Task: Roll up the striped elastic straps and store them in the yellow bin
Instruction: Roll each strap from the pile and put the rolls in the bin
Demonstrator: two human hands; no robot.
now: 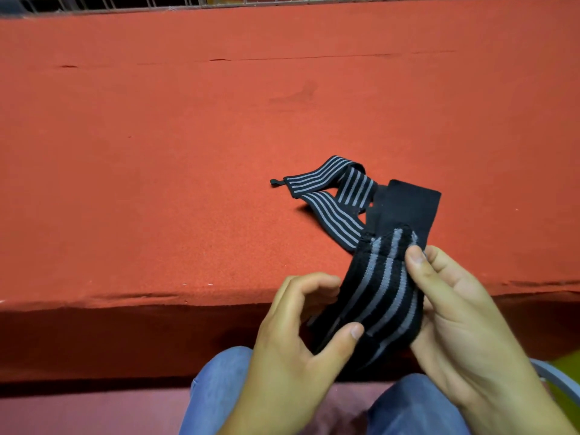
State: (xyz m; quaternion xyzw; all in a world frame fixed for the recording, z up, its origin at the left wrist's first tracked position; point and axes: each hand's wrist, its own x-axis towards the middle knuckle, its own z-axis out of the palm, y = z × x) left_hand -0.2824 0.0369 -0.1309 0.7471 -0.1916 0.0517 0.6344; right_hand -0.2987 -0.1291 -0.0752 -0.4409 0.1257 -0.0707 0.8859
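Strap (376,296), black with grey stripes, is partly wound into a thick roll that is held in the air just off the front edge of the table (157,152), above the person's lap. The left hand (292,356) grips the roll's lower end: the thumb presses on the striped face and the fingers curl round behind it. The right hand (464,324) grips the upper end, thumb tip pressed on the stripes near the top of the roll, fingers wrapped behind.

From the top of the roll the loose length (329,211) runs up onto the red felt-like table top, near the front edge and right of the middle. It lies there twisted and folded over itself, and its far end points left with a small black tab. A plain black patch (411,202) of the same strap lies flat just right of the folds, touching them.

Blue jeans (213,397) show below the hands. A wire grid (219,1) runs along the table's far edge. A yellow-green shape (565,364) with a pale curved rim sits at the lower right; I cannot tell what it is.
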